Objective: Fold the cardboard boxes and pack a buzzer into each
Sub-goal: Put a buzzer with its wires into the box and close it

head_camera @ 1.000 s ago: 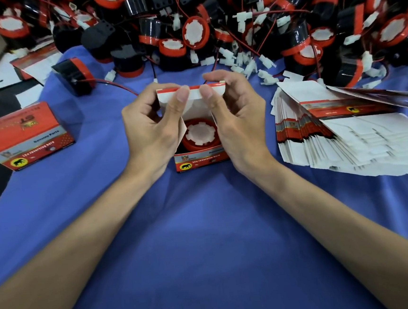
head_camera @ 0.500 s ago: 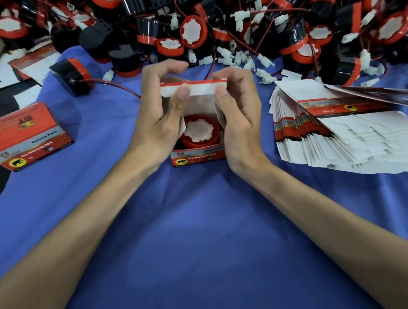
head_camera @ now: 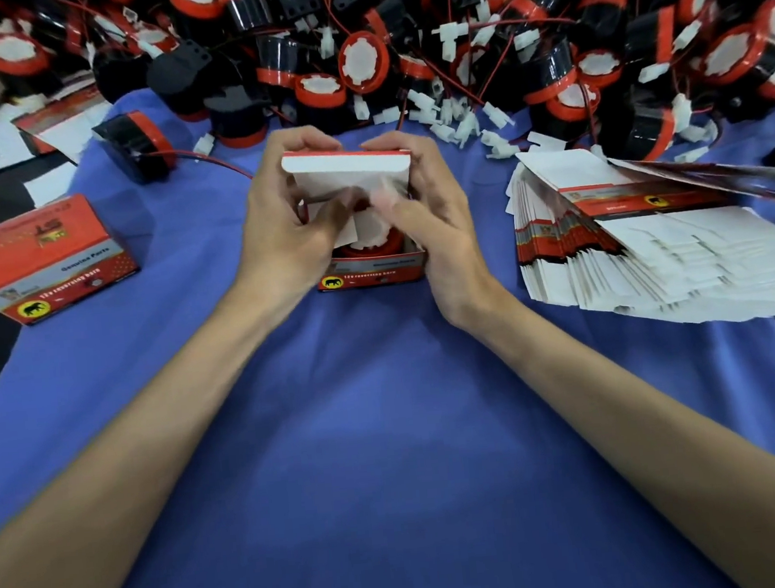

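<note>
Blue cloth (head_camera: 388, 434), forearms stretched forward, left hand (head_camera: 281, 223) and right hand (head_camera: 440, 223) fingers (head_camera: 306, 137) curled, gripping box (head_camera: 374, 274) flaps

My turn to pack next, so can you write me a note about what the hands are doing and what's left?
Left hand: holds the open box on its left side, thumb at the inner flaps, blurred.
Right hand: holds its right side likewise.
A buzzer sits inside; the lid flap stands up, not tucked.
Done: one closed box at the left.
Left to do: close this box, then fold from the flat box stack and fill from the buzzer pile.
</note>
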Motion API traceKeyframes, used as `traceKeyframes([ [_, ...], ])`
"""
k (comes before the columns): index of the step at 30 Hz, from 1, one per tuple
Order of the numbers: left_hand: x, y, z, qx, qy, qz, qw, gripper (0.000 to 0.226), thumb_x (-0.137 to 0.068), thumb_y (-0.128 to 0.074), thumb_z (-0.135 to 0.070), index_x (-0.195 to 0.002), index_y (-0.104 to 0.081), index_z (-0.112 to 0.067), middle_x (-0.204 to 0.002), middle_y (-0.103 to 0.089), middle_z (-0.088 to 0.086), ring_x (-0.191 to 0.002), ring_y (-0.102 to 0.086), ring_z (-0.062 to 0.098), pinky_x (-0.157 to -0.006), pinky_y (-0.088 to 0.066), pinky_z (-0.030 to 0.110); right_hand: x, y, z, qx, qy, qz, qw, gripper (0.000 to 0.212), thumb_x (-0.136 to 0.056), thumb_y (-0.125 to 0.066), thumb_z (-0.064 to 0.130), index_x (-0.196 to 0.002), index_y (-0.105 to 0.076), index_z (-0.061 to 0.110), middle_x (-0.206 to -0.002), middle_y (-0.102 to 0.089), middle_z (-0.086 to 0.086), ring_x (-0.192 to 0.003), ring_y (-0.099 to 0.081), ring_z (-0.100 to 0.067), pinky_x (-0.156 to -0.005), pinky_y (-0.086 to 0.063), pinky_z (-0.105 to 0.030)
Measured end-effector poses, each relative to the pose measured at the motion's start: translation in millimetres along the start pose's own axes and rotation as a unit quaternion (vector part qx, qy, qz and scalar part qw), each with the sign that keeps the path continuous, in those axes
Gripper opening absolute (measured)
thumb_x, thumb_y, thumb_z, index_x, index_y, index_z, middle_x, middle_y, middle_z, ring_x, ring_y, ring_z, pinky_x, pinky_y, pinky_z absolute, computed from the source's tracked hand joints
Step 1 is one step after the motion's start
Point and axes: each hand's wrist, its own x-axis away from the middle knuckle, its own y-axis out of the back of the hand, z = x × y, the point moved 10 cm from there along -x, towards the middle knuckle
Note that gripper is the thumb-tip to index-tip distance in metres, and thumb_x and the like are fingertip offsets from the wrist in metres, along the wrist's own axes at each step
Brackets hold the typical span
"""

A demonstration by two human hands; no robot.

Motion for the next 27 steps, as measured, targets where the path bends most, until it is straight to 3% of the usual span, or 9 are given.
traceKeyframes([
  [3, 3, 3, 2, -0.024, 0.011, -0.02, 0.999, 0.027, -0.08, -0.058, -0.008, -0.094, -0.048, -0.028, -0.086, -0.059, -0.004, -0.075, -0.058, 0.003, -0.065, -0.046, 0.019, 1, 4, -2, 0.011, -0.018, -0.038, 0.999, 0.014, -0.095, -0.044, 0.019, -0.102, -0.054, 0.012, -0.092, -0.057, 0.0, -0.086, -0.052, -0.015, -0.079, -0.044, -0.03],
  [6, 4, -3, 6, -0.009, 0.022, 0.012, 1.0, 0.024, -0.081, -0.058, -0.01, -0.094, -0.048, -0.028, -0.084, -0.06, -0.006, -0.077, -0.059, 0.002, -0.069, -0.047, 0.018, -4, 12, -1, 0.048, -0.013, -0.055, 0.997, 0.013, -0.098, -0.042, 0.012, -0.1, -0.054, 0.011, -0.087, -0.056, 0.005, -0.08, -0.05, -0.01, -0.076, -0.043, -0.028],
  [10, 4, -7, 7, -0.008, 0.019, 0.065, 0.998, 0.018, -0.088, -0.056, -0.016, -0.097, -0.046, -0.028, -0.091, -0.057, -0.007, -0.084, -0.057, 0.0, -0.076, -0.044, 0.019, -2, 12, -1, 0.065, -0.01, 0.0, 0.998, 0.018, -0.099, -0.043, -0.001, -0.108, -0.053, 0.01, -0.096, -0.058, 0.001, -0.081, -0.052, -0.005, -0.075, -0.043, -0.02],
  [15, 5, -5, 13, 0.012, 0.04, 0.065, 0.997, 0.019, -0.088, -0.051, -0.008, -0.097, -0.048, -0.025, -0.091, -0.056, 0.001, -0.086, -0.054, 0.014, -0.079, -0.044, 0.031, 6, 9, -2, 0.073, -0.022, 0.034, 0.997, 0.019, -0.099, -0.047, 0.008, -0.114, -0.054, 0.017, -0.104, -0.058, 0.003, -0.09, -0.055, -0.003, -0.078, -0.043, -0.014],
  [19, 8, -1, 12, 0.043, 0.042, 0.021, 0.998, 0.029, -0.087, -0.053, 0.002, -0.093, -0.057, -0.026, -0.088, -0.064, -0.01, -0.086, -0.058, 0.014, -0.08, -0.047, 0.039, 7, 8, -1, 0.082, -0.017, 0.029, 0.996, 0.015, -0.099, -0.048, 0.006, -0.112, -0.053, 0.011, -0.101, -0.057, 0.007, -0.089, -0.054, 0.001, -0.079, -0.043, -0.014],
  [21, 10, -2, 11, 0.082, 0.04, 0.023, 0.996, 0.033, -0.085, -0.055, 0.005, -0.091, -0.064, -0.026, -0.088, -0.067, -0.016, -0.088, -0.061, 0.012, -0.081, -0.049, 0.034, 8, 8, -3, 0.09, -0.021, 0.035, 0.995, 0.017, -0.096, -0.051, 0.002, -0.111, -0.053, 0.011, -0.1, -0.057, 0.007, -0.089, -0.055, -0.001, -0.079, -0.045, -0.015],
  [25, 11, -10, 14, 0.195, 0.095, 0.067, 0.974, 0.04, -0.074, -0.051, 0.003, -0.077, -0.076, -0.028, -0.094, -0.068, -0.012, -0.096, -0.063, 0.015, -0.082, -0.052, 0.029, 8, 6, -9, 0.129, -0.045, 0.051, 0.989, 0.026, -0.091, -0.055, -0.004, -0.107, -0.051, 0.016, -0.1, -0.057, 0.011, -0.09, -0.057, -0.007, -0.08, -0.049, -0.025],
  [27, 13, -13, 17, 0.224, 0.119, 0.115, 0.96, 0.042, -0.071, -0.042, 0.0, -0.085, -0.074, -0.023, -0.1, -0.069, -0.006, -0.102, -0.062, 0.017, -0.086, -0.051, 0.029, 8, 7, -10, 0.136, -0.053, 0.051, 0.988, 0.024, -0.092, -0.055, -0.003, -0.108, -0.051, 0.015, -0.098, -0.056, 0.012, -0.088, -0.057, -0.004, -0.08, -0.047, -0.021],
])
